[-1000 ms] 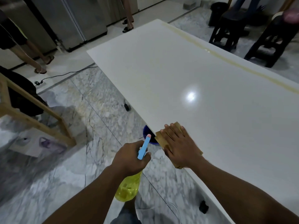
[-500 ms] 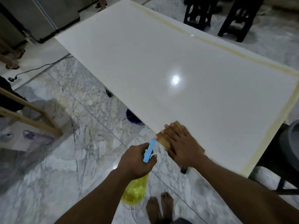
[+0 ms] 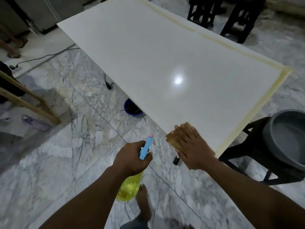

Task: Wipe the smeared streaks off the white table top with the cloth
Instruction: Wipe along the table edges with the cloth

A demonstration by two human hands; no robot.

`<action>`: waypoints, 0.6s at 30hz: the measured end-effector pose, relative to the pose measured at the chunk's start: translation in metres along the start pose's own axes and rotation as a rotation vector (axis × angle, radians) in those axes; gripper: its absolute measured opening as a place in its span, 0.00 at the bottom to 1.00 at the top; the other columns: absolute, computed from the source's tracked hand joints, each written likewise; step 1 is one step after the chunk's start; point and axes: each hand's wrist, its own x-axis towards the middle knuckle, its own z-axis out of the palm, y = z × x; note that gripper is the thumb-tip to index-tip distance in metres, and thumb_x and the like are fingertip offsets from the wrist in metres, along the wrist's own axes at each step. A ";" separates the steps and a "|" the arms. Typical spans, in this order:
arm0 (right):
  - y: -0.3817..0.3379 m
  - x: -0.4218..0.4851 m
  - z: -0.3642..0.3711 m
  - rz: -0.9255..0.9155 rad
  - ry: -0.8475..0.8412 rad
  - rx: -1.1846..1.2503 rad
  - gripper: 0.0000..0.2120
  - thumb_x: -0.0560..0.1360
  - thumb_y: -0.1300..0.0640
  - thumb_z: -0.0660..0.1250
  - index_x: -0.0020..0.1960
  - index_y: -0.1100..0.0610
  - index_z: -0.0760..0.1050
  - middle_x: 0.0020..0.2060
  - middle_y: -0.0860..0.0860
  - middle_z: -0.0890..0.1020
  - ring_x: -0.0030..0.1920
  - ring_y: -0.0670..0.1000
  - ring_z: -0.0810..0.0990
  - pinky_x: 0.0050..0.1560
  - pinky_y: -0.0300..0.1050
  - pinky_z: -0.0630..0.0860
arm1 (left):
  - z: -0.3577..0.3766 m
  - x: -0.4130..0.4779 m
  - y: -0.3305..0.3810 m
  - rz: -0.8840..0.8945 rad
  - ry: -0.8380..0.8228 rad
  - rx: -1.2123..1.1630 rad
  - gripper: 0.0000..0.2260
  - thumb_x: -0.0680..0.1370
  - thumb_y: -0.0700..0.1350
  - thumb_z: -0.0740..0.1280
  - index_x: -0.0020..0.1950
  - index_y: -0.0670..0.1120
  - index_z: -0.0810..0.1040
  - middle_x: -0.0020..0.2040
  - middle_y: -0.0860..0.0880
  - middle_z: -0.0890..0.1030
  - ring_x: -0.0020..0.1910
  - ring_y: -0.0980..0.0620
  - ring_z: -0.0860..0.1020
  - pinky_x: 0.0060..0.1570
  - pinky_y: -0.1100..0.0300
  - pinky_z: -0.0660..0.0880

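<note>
The cloth [image 3: 172, 140] is pressed flat on the table top [image 3: 148, 55] at its near edge, lower centre of the frame. It lies under the right hand [image 3: 192, 145], whose fingers are laid out straight. The bottle [image 3: 129, 190] is gripped at the neck by the left hand [image 3: 132, 158], fingers curled round it, and is held off the table above the floor.

Yellowish streaks [image 3: 231, 47] are seen as a band along the far edge at upper right and down the short edge at right. The wipe is judged best done with the palm kept flat, in long overlapping strokes carried to those bands.

The cloth appears to overhang the near edge and would be better drawn inboard. Open room is offered across the middle. The grey bucket [image 3: 288, 139] near the right corner should be given a berth.
</note>
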 end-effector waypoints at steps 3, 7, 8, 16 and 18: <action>0.011 -0.036 0.001 -0.020 0.003 0.000 0.32 0.81 0.44 0.51 0.81 0.53 0.47 0.81 0.53 0.49 0.81 0.56 0.43 0.78 0.60 0.49 | 0.026 -0.022 0.026 -0.009 0.038 -0.021 0.13 0.72 0.60 0.66 0.46 0.50 0.78 0.32 0.50 0.78 0.30 0.50 0.76 0.33 0.56 0.72; 0.011 -0.094 0.012 0.026 0.009 0.058 0.29 0.81 0.49 0.51 0.80 0.56 0.55 0.81 0.55 0.54 0.81 0.58 0.48 0.78 0.61 0.52 | 0.068 -0.058 0.058 -0.061 0.024 -0.135 0.08 0.75 0.53 0.72 0.44 0.50 0.78 0.31 0.51 0.78 0.28 0.54 0.73 0.32 0.60 0.71; 0.007 -0.101 0.013 0.033 0.020 0.068 0.29 0.79 0.50 0.52 0.79 0.57 0.59 0.80 0.56 0.56 0.80 0.59 0.50 0.77 0.62 0.53 | 0.075 -0.065 0.064 -0.080 0.027 -0.174 0.07 0.76 0.52 0.72 0.44 0.50 0.78 0.32 0.50 0.79 0.28 0.54 0.73 0.33 0.58 0.72; -0.005 -0.141 -0.026 0.293 0.129 0.932 0.19 0.85 0.54 0.50 0.73 0.47 0.69 0.63 0.55 0.81 0.62 0.62 0.79 0.68 0.49 0.70 | 0.064 -0.083 0.085 -0.051 0.051 -0.210 0.07 0.76 0.53 0.72 0.44 0.51 0.78 0.33 0.51 0.80 0.28 0.57 0.74 0.31 0.68 0.69; -0.015 -0.133 -0.060 0.744 0.185 1.481 0.11 0.84 0.55 0.59 0.63 0.49 0.76 0.53 0.57 0.84 0.46 0.59 0.81 0.49 0.52 0.80 | 0.048 -0.077 0.080 -0.035 0.037 -0.170 0.07 0.76 0.53 0.72 0.46 0.50 0.79 0.32 0.53 0.78 0.28 0.58 0.75 0.30 0.69 0.67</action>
